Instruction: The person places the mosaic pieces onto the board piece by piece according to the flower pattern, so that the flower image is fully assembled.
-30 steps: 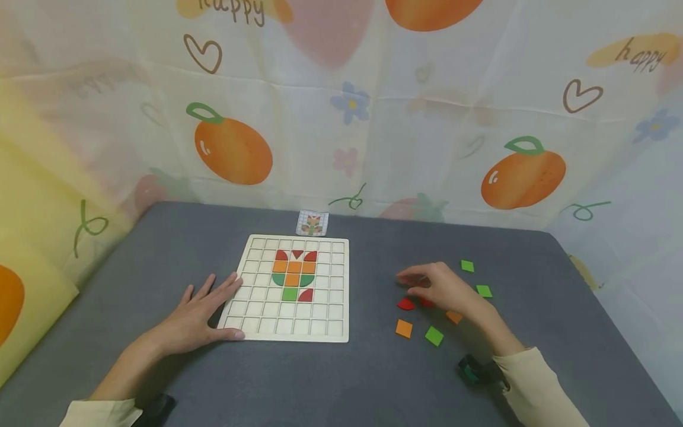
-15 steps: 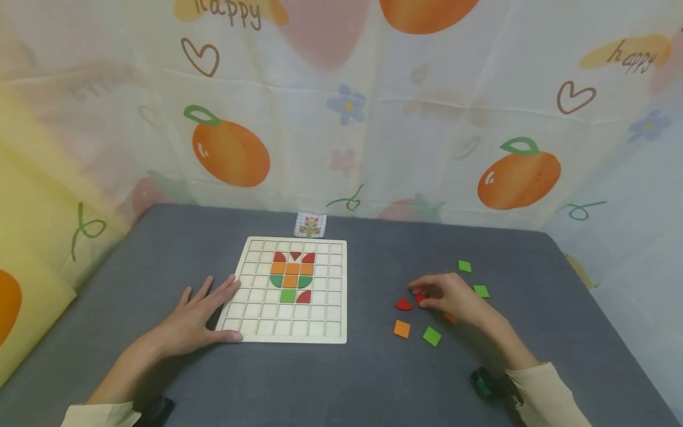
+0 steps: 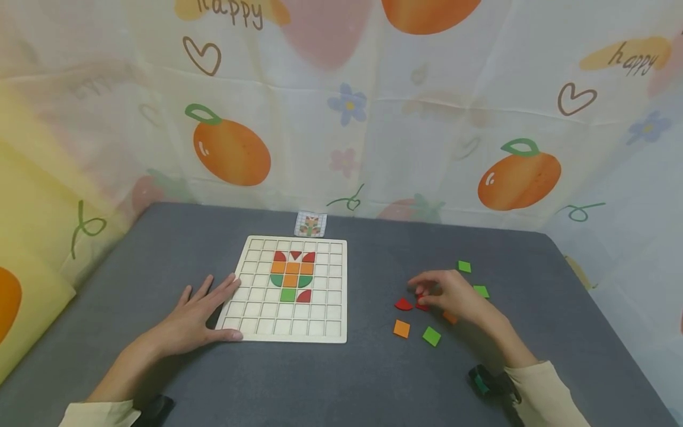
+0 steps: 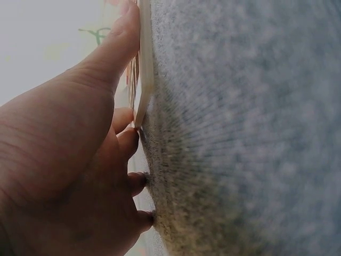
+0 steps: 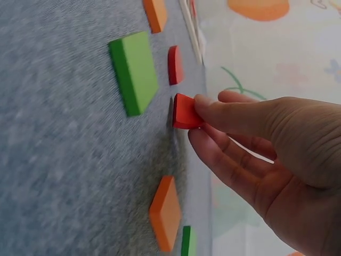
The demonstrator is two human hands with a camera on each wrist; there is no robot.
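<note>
My left hand (image 3: 194, 323) rests with spread fingers along the left edge of a pale wooden grid board (image 3: 326, 311), its thumb on the near left corner. In the left wrist view the thumb lies over the board's rim (image 4: 146, 69). Red, orange and green tiles form a flower-like pattern on the board. To the right, my right hand (image 3: 456, 293) pinches a red tile (image 5: 185, 112) between thumb and fingers, tilted close over the table. Another red tile with a curved side (image 3: 404, 304) lies just left of it. An orange tile (image 3: 450, 318) is partly hidden under the hand.
A small picture card (image 3: 310, 225) of a similar pattern lies behind the board. Near the right hand lie an orange square (image 3: 402, 328) and several green squares, one in front (image 3: 431, 336) and another at the back (image 3: 464, 266). A printed curtain (image 3: 395, 136) hangs behind the grey table (image 3: 341, 379).
The right hand has drawn back slightly to the right, and its thumb and fingers have closed on the red tile. The left hand and the board stay in place.
</note>
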